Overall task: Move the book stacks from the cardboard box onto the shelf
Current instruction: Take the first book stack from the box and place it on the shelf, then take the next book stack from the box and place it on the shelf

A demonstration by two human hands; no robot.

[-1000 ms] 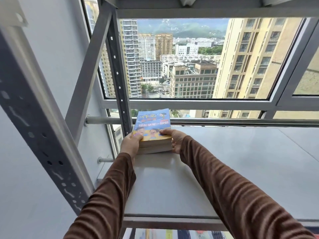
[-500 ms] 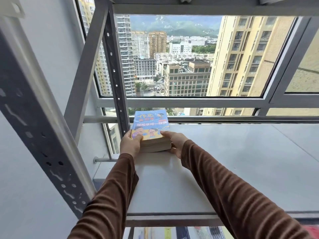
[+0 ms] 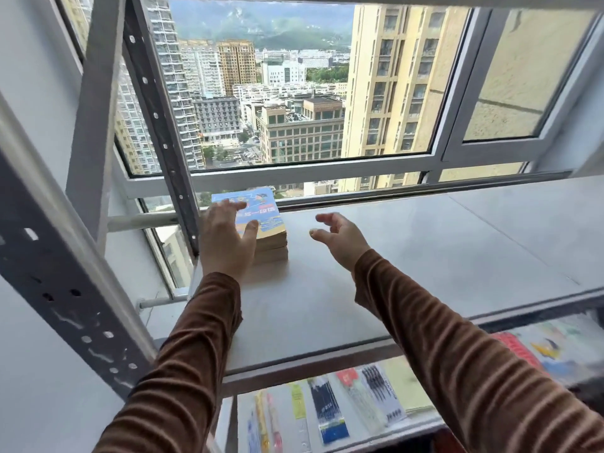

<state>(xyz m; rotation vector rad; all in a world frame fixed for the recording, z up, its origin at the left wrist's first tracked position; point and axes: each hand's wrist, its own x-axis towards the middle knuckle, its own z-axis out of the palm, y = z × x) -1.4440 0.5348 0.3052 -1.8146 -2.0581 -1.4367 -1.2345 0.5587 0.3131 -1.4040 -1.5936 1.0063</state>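
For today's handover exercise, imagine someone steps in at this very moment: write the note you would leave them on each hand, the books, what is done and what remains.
Left hand: open, fingers spread over the book stack; contact unclear.
Right hand: open, holding nothing, apart from the stack.
Book stack: flat on the shelf, back left corner by the upright.
Done: this stack is placed.
Left: the cardboard box is out of view, so check it for more stacks.

Chinese characters "一段话" on the blue top book (image 3: pixel 261 210) of the stack.

Bright window daylight, wide-angle edge distortion
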